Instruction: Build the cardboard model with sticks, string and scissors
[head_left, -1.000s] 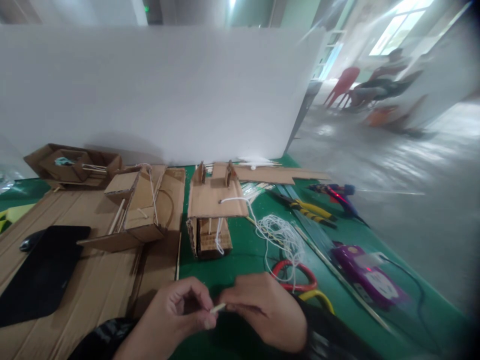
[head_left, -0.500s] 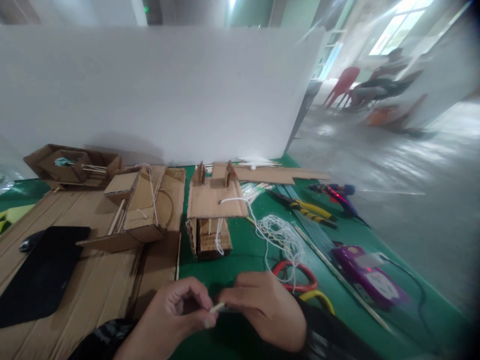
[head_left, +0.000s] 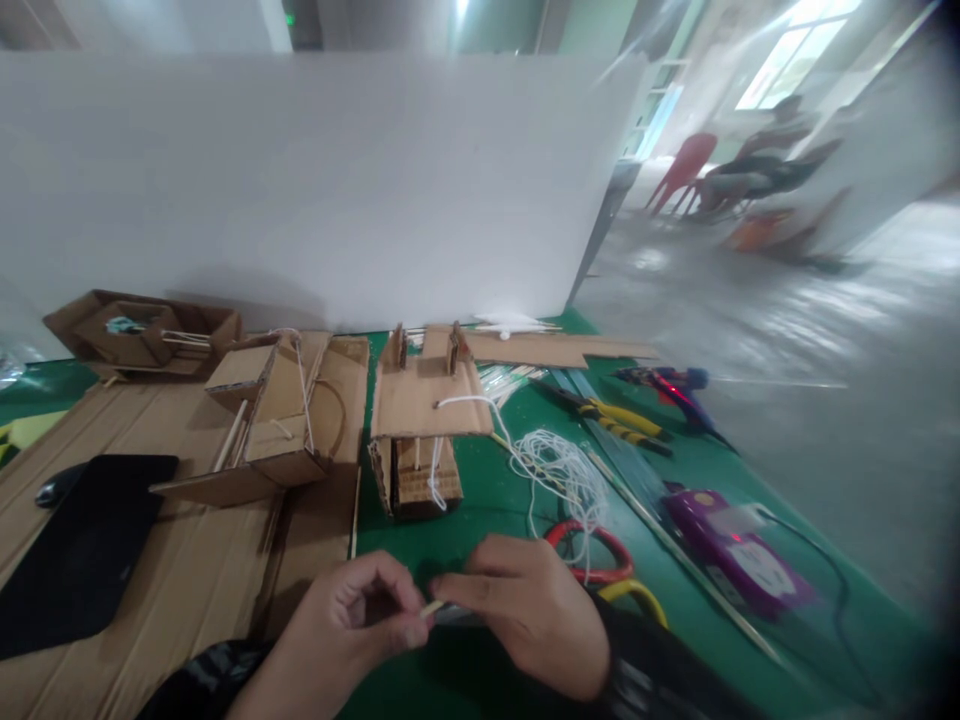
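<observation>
Between thumb and forefinger my left hand [head_left: 360, 622] pinches a short pale stick [head_left: 430, 608] near the front edge of the green table [head_left: 405, 555]. My right hand [head_left: 525, 610] is closed close beside it, around a greyish object [head_left: 456, 616] too blurred to name, its tip near the stick. Beyond the hands stands a cardboard model [head_left: 431, 400] with two upright tabs and a white string through its top. The string runs to a loose tangle [head_left: 559, 465] on the right. Red-handled scissors or pliers [head_left: 600, 550] lie by my right wrist.
Left are another cardboard model [head_left: 285, 420], a cardboard box [head_left: 142, 330] and a black tablet-like slab [head_left: 82, 550]. Right are yellow-black pliers [head_left: 622, 420], a glue gun [head_left: 679, 390] and a purple power strip [head_left: 739, 550]. A white board [head_left: 315, 180] stands behind. A person sits far back.
The fingertips of my left hand and the stick have shifted slightly up, and more of the greyish object shows under my right fingers. The table items stay put.
</observation>
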